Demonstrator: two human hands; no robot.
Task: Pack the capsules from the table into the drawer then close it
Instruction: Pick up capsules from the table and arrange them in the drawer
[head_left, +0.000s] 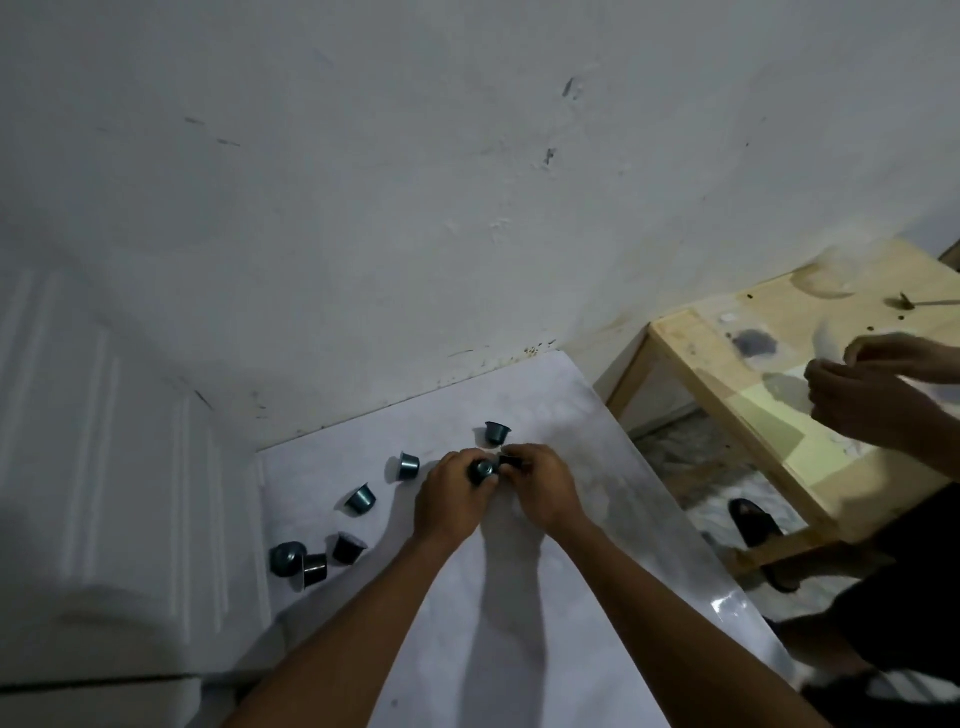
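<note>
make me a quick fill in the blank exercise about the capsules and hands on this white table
1. The left hand grips a teal capsule, while the right hand pinches a ____ one.
2. Counting only those not in a hand, ____ capsules lie loose on the white table.
3. The loose capsule farthest from the person sits just beyond the ____ hand.
4. To the right of the white table stands a ____ table.

Missing words: black; six; right; wooden
</note>
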